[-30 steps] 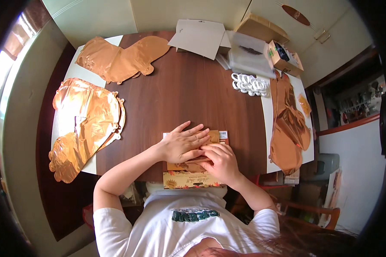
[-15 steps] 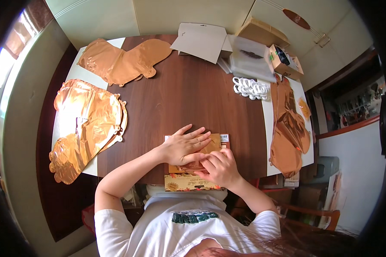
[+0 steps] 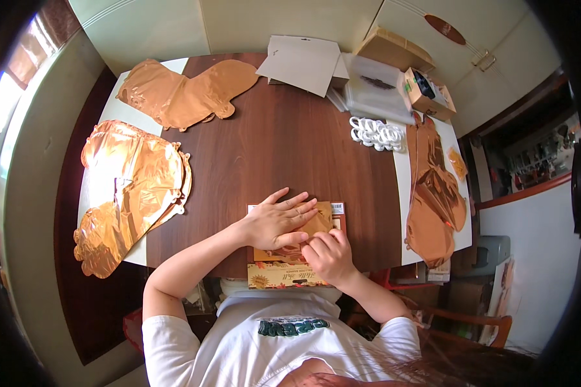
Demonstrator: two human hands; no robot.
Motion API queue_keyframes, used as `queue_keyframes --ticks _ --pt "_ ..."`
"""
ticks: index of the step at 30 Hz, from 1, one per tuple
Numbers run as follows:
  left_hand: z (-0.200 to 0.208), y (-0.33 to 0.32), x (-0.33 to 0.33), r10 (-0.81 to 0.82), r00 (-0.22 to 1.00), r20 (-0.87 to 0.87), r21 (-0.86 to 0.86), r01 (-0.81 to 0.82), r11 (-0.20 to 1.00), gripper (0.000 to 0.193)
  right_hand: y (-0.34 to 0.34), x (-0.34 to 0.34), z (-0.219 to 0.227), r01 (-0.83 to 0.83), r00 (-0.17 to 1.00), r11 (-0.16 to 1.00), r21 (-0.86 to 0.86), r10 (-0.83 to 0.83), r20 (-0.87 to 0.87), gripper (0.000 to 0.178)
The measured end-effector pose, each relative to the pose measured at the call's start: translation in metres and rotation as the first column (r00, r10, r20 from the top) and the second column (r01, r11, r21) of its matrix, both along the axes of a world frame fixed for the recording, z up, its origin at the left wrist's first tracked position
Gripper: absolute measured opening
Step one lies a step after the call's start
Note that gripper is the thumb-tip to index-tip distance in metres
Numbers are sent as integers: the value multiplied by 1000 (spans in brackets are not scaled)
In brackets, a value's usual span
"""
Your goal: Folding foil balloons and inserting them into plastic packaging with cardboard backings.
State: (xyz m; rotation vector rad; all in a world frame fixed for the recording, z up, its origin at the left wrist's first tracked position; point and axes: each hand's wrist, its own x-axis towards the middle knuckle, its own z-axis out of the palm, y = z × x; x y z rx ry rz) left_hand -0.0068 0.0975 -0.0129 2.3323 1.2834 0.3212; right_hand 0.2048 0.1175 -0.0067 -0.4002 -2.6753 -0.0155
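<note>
A printed cardboard card (image 3: 279, 276) with autumn leaves lies at the near edge of the table, partly over it. On it rests a folded copper-coloured foil piece (image 3: 321, 221), seemingly a flat foil balloon, mostly covered by my hands. My left hand (image 3: 275, 220) lies flat on the foil with its fingers stretched out to the right. Beside its thumb, my right hand (image 3: 330, 256) is closed, fingers curled at the foil's right side. What sits between those fingertips is hidden.
Flat copper foil balloons lie at the far left (image 3: 187, 97), left (image 3: 135, 187) and right (image 3: 432, 193). White ribbon loops (image 3: 377, 133) sit at the back right, near clear plastic bags (image 3: 377, 90) and a small open box (image 3: 429, 97). Grey-white cards (image 3: 303, 61) are stacked at the back.
My right hand has shifted slightly and curled its fingers tighter, drawing in the ones that pointed left. My left hand stays in place, pressed on the foil.
</note>
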Motion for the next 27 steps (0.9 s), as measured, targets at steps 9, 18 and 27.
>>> queue_keyframes --ticks 9,18,27 --pt "0 0 0 -2 1000 -1 4 2 1000 70 -6 6 4 -50 999 996 -74 50 -3 12" --pt "-7 0 3 16 997 -70 38 -13 999 58 -31 30 9 -55 991 973 -223 80 105 57" --pt "-3 -5 5 -16 965 -263 218 76 973 51 -27 28 -2 -32 996 994 -106 40 80 54"
